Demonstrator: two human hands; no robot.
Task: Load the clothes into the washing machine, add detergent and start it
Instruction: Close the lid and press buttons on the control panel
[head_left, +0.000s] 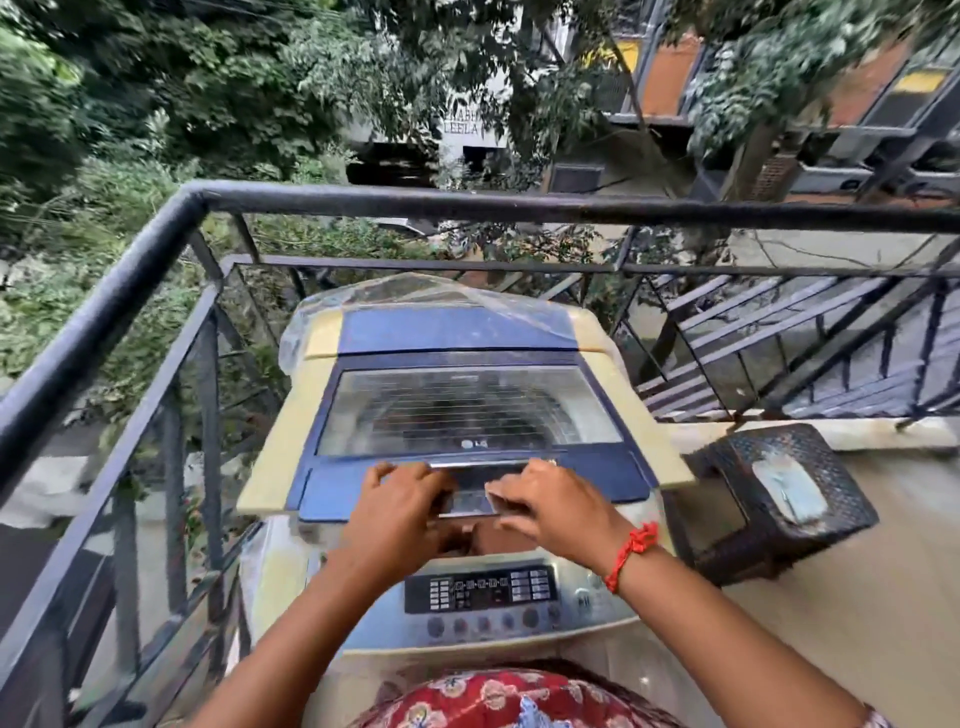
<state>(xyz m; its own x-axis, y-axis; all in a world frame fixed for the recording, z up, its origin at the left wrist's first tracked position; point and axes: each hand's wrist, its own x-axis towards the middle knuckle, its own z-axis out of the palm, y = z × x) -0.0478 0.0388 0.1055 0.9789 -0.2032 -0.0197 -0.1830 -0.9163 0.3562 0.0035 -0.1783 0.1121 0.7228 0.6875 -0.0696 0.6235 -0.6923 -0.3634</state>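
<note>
A cream and blue top-loading washing machine (613, 364) stands in front of me on a balcony. Its blue-framed glass lid (467, 410) is tilted, raised a little at the near edge, with a dark gap under it. My left hand (400, 512) and my right hand (556, 506) both grip the lid's silver front handle (470, 501). The control panel (483, 592) with buttons lies just below my wrists. Clear plastic sheet (415, 293) covers the back of the machine. No clothes or detergent are in view.
A dark metal railing (322, 200) runs along the left and behind the machine. A dark woven stool (800, 525) with a pale cloth on top stands to the right on the balcony floor (831, 623). Trees and buildings lie beyond.
</note>
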